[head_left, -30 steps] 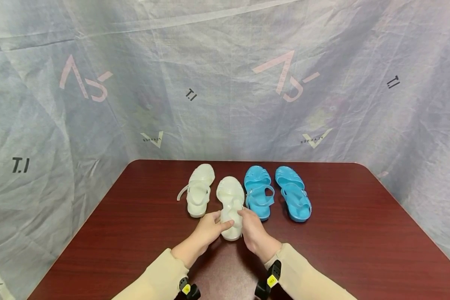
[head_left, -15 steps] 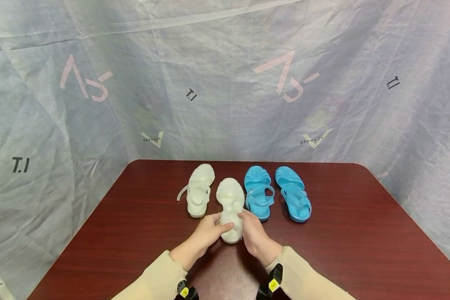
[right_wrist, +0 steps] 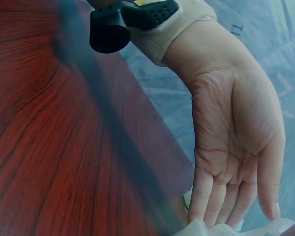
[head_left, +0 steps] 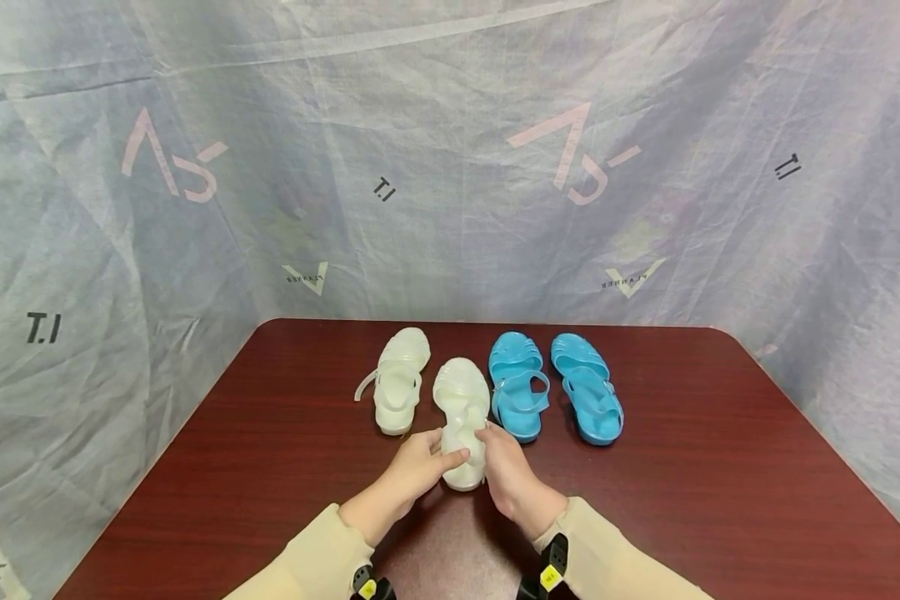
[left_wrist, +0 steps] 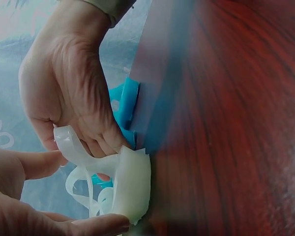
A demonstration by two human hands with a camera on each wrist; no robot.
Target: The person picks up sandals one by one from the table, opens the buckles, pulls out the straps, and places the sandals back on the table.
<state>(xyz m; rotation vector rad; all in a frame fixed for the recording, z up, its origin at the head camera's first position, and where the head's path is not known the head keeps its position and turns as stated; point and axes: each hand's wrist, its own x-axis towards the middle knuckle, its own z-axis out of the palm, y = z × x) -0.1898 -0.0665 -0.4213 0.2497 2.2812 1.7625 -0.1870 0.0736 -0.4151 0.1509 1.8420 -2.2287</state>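
Note:
A white jelly sandal lies in front of me, heel toward my body. My left hand grips its heel part from the left side, thumb over the inside. On the other side my right hand holds the sandal's ankle strap and edge between thumb and fingers. The left wrist view shows the sandal's heel close to the tabletop, its straps looped between both hands. Only a sliver of white strap appears below the right fingers in the right wrist view.
Left of the held sandal lies a second white sandal, its strap loose. Two blue sandals lie on the right. All are on a dark red wooden table with a grey cloth hanging behind it.
Both hands have drawn the white sandal slightly toward my body. The other sandals have stayed where they were.

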